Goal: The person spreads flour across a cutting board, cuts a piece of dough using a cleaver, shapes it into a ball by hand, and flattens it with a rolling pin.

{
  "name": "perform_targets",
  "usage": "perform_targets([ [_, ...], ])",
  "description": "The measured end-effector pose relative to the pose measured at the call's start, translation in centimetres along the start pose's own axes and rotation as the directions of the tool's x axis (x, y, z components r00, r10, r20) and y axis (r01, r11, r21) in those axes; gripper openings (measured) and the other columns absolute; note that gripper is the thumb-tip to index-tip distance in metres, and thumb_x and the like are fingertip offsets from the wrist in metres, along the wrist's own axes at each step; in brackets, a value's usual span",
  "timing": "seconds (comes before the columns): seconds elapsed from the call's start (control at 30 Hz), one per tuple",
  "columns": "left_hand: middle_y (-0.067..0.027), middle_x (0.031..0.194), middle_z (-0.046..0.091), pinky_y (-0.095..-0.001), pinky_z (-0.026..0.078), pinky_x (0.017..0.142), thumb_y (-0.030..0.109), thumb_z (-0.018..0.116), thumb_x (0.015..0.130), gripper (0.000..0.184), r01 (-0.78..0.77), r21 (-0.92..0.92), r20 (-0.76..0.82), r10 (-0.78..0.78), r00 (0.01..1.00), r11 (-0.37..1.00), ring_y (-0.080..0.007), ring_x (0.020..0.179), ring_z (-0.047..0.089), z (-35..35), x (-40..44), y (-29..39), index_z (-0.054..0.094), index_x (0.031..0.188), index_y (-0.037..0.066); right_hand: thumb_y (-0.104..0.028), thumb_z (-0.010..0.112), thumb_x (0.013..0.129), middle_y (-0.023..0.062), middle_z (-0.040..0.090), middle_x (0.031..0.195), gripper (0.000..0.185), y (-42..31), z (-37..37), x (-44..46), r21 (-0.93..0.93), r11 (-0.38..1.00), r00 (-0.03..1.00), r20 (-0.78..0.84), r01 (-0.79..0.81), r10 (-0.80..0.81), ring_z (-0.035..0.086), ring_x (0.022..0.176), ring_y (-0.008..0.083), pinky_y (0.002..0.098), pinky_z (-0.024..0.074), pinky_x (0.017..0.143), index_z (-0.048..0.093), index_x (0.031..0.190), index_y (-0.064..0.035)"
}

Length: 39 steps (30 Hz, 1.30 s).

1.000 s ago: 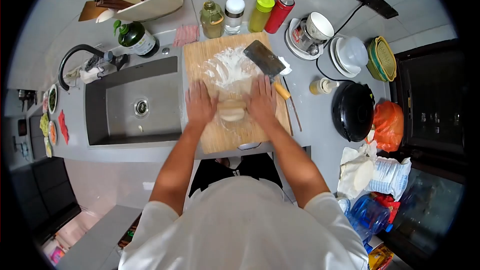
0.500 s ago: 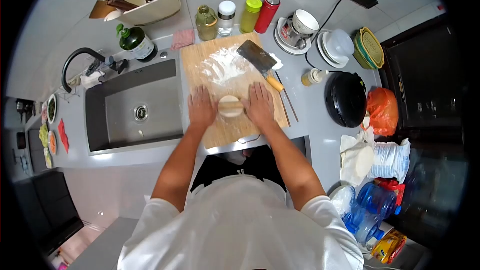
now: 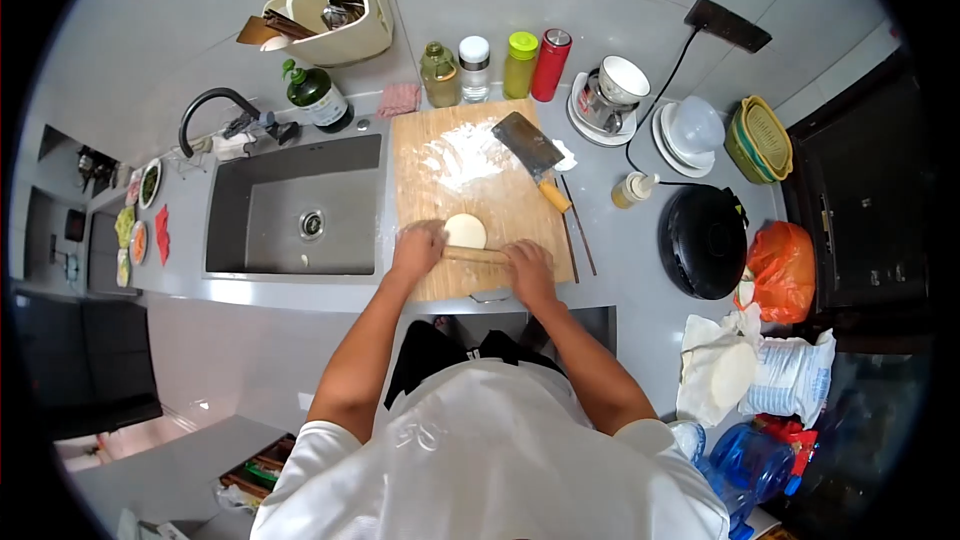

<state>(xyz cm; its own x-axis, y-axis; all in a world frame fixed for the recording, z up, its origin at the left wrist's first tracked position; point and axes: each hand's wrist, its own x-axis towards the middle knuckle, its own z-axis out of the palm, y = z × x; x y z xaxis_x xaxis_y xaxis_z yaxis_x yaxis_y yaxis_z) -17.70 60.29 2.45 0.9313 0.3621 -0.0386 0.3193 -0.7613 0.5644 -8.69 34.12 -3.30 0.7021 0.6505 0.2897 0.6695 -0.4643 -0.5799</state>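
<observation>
A round, flat piece of dough (image 3: pixel 465 230) lies on the wooden cutting board (image 3: pixel 415 205). Along its near edge runs a wooden rolling pin (image 3: pixel 475 254), lying crosswise. My left hand (image 3: pixel 418 248) has its fingers closed around the pin's left end. At the right end, my right hand (image 3: pixel 530 268) grips the pin too, covering that tip. White flour (image 3: pixel 465 152) is spread over the far part of the board. A cleaver (image 3: pixel 527 145) with a wooden handle rests on the board's far right, and chopsticks (image 3: pixel 582 230) lie beside the right edge.
Left of the board is a grey sink (image 3: pixel 290 190) with a black faucet (image 3: pixel 215 95). Bottles, including a red flask (image 3: pixel 551 65), line the wall. Stacked dishes (image 3: pixel 600 110), a squeeze bottle (image 3: pixel 633 189), a black round appliance (image 3: pixel 703 242) and an orange bag (image 3: pixel 783 270) stand on the right.
Both hands and the rolling pin have moved toward my body, from across the dough to its near edge. My fingers went from stretched flat to curled around the pin. The view has shifted.
</observation>
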Motion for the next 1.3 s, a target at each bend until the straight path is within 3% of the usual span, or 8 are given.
perform_targets([
  [0.23, -0.0242, 0.112, 0.075, -0.0473, 0.057, 0.093, 0.026, 0.077, 0.092, 0.033, 0.068, -0.093, 0.041, -0.065, 0.997, 0.993, -0.0420, 0.105, 0.071, 3.5, 4.2, -1.2, 0.074, 0.113, 0.001, -0.007, 0.078, 0.082, 0.0097, 0.066, 0.123, 0.037, 1.0, -1.1, -0.6, 0.087, 0.992, 0.995, 0.033, 0.088, -0.092, 0.058, 0.130, 0.0364, 0.0507, 0.0427, 0.111, 0.073, 0.118, -0.0108],
  [0.5, -0.0201, 0.095, 0.075, -0.0517, 0.056, 0.083, 0.031, 0.077, 0.091, 0.026, 0.099, -0.082, 0.280, -0.072, 0.957, 0.992, -0.0418, 0.091, 0.071, 1.9, 3.7, -4.5, 0.074, 0.098, 0.006, -0.006, 0.079, 0.084, 0.0105, 0.067, 0.127, 0.038, -2.8, -0.9, -0.8, 0.045, 0.996, 0.995, 0.077, -0.075, 0.071, 0.056, 0.135, 0.0361, 0.0481, 0.0421, 0.115, 0.072, 0.121, -0.0088],
  [0.6, -0.0203, 0.097, 0.075, -0.0518, 0.056, 0.086, 0.027, 0.071, 0.095, 0.022, 0.012, -0.186, 0.069, 0.001, 0.998, 0.982, -0.0420, 0.092, 0.071, 0.3, 1.5, -6.8, 0.074, 0.101, 0.006, -0.007, 0.078, 0.085, 0.0101, 0.067, 0.130, 0.039, -4.3, 0.4, -0.7, 0.018, 0.993, 0.992, 0.042, -0.119, 0.118, 0.056, 0.135, 0.0368, 0.0490, 0.0413, 0.115, 0.072, 0.124, -0.0108],
  [0.73, -0.0237, 0.132, 0.068, -0.0529, 0.047, 0.108, 0.029, 0.063, 0.101, 0.042, -0.158, -0.060, -0.187, 0.145, 0.972, 0.986, -0.0460, 0.126, 0.060, -0.2, -0.3, -7.3, 0.069, 0.130, 0.000, -0.014, 0.077, 0.089, 0.0102, 0.064, 0.137, 0.043, -5.0, 1.1, 0.0, -0.055, 0.979, 0.980, 0.006, -0.199, 0.199, 0.053, 0.139, 0.0376, 0.0510, 0.0388, 0.117, 0.071, 0.131, -0.0148],
  [0.83, -0.0256, 0.152, 0.056, -0.0555, 0.038, 0.119, 0.036, 0.062, 0.102, 0.062, -0.167, 0.146, -0.170, 0.192, 0.967, 0.975, -0.0470, 0.143, 0.048, 1.5, -1.1, -7.8, 0.055, 0.147, -0.006, -0.023, 0.074, 0.094, 0.0145, 0.059, 0.147, 0.051, -6.3, 1.2, 0.6, -0.237, 0.958, 0.985, 0.020, -0.164, 0.173, 0.047, 0.145, 0.0382, 0.0512, 0.0355, 0.120, 0.064, 0.143, -0.0124],
  [0.97, -0.0261, 0.162, 0.046, -0.0570, 0.029, 0.125, 0.042, 0.060, 0.103, 0.073, -0.089, 0.267, -0.133, 0.128, 0.983, 0.959, -0.0438, 0.152, 0.039, 2.2, 0.5, -7.2, 0.045, 0.155, -0.008, -0.036, 0.067, 0.099, 0.0221, 0.050, 0.158, 0.065, -5.6, 1.1, 3.8, -0.426, 0.897, 0.988, 0.047, -0.114, 0.148, 0.039, 0.152, 0.0393, 0.0518, 0.0304, 0.124, 0.053, 0.153, -0.0023],
  [1.13, -0.0250, 0.168, 0.039, -0.0599, 0.026, 0.126, 0.043, 0.057, 0.104, 0.075, 0.024, 0.318, -0.126, 0.017, 0.992, 0.948, -0.0423, 0.156, 0.035, 2.9, 7.7, -6.9, 0.041, 0.159, -0.006, -0.040, 0.066, 0.099, 0.0242, 0.047, 0.160, 0.072, -2.0, 3.4, 9.7, -0.445, 0.874, 0.976, -0.006, -0.197, 0.217, 0.035, 0.154, 0.0411, 0.0540, 0.0262, 0.125, 0.048, 0.155, 0.0021],
  [1.3, -0.0258, 0.166, 0.040, -0.0629, 0.024, 0.125, 0.043, 0.057, 0.104, 0.076, -0.118, 0.230, -0.080, 0.140, 0.987, 0.966, -0.0436, 0.155, 0.034, 1.5, -1.1, -6.9, 0.040, 0.158, -0.007, -0.046, 0.067, 0.098, 0.0253, 0.045, 0.162, 0.080, -5.1, 1.9, 2.4, -0.363, 0.920, 0.974, 0.109, -0.147, 0.199, 0.032, 0.156, 0.0403, 0.0549, 0.0206, 0.128, 0.045, 0.156, 0.0034],
])
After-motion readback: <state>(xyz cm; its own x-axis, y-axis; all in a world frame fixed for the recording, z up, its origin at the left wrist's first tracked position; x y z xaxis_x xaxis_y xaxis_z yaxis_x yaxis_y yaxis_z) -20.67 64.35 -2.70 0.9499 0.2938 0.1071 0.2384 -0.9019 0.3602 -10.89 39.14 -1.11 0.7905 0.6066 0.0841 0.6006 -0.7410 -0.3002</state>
